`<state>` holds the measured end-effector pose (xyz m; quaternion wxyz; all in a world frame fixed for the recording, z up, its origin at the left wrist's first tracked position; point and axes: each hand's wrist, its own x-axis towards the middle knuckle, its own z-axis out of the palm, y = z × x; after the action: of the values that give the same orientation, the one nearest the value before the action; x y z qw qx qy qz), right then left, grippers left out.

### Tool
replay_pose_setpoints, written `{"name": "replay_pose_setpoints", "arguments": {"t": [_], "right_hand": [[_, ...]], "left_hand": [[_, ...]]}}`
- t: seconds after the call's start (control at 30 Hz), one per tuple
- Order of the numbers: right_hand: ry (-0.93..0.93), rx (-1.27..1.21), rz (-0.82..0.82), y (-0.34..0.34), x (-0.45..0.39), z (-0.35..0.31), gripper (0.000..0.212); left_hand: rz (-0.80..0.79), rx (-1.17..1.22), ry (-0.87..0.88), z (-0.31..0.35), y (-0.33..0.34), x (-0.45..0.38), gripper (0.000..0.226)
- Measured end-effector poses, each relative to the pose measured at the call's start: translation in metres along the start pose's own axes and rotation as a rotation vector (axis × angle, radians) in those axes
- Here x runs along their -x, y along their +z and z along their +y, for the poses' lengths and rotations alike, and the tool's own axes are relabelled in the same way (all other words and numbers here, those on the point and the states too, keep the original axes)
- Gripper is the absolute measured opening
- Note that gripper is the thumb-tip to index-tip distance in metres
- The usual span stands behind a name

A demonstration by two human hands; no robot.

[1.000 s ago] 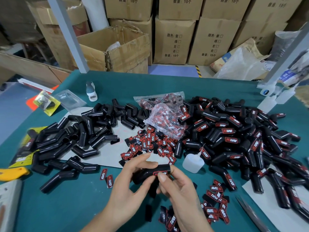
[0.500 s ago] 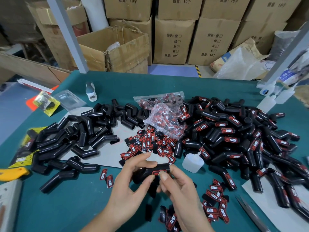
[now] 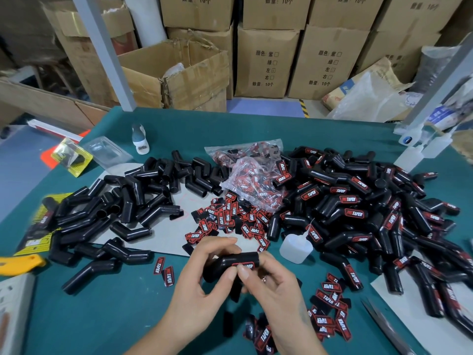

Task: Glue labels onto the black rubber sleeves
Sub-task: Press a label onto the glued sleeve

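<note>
My left hand (image 3: 202, 285) and my right hand (image 3: 273, 290) both grip one bent black rubber sleeve (image 3: 230, 262) just above the green table near its front edge. A red-and-black label (image 3: 247, 265) lies on the sleeve's near side, and both thumbs press on it. Plain unlabelled sleeves (image 3: 115, 213) are heaped at the left. Labelled sleeves (image 3: 358, 213) form a bigger heap at the right. Loose labels (image 3: 230, 221) lie scattered in the middle, and more labels (image 3: 327, 313) lie by my right wrist. A small clear glue bottle (image 3: 295, 248) stands right of my hands.
Clear bags of labels (image 3: 250, 175) sit behind the loose ones. A yellow knife (image 3: 18, 262) lies at the left edge, a white bottle (image 3: 139, 139) stands far left, and tweezers (image 3: 384, 324) lie at the lower right. Cardboard boxes (image 3: 266, 60) stack behind the table.
The hands keep the sleeve in nearly the same place. My left thumb has slid up next to the right thumb on the label.
</note>
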<state>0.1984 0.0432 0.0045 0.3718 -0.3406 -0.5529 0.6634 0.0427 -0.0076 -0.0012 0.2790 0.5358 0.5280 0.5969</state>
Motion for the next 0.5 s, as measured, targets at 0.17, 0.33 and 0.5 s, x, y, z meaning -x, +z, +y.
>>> {"name": "replay_pose_setpoints", "arguments": {"t": [0.17, 0.33, 0.5], "right_hand": [[-0.023, 0.040, 0.027, 0.001, 0.002, -0.009, 0.029], [-0.045, 0.063, 0.036, 0.000, 0.002, -0.014, 0.018], [-0.053, 0.097, 0.044, 0.000, 0.002, -0.014, 0.016]], "left_hand": [[-0.021, -0.007, -0.074, 0.005, -0.001, -0.006, 0.026], [-0.054, 0.018, -0.178, 0.012, -0.002, -0.009, 0.021], [-0.075, 0.059, -0.240, 0.017, -0.003, -0.010, 0.022]]}}
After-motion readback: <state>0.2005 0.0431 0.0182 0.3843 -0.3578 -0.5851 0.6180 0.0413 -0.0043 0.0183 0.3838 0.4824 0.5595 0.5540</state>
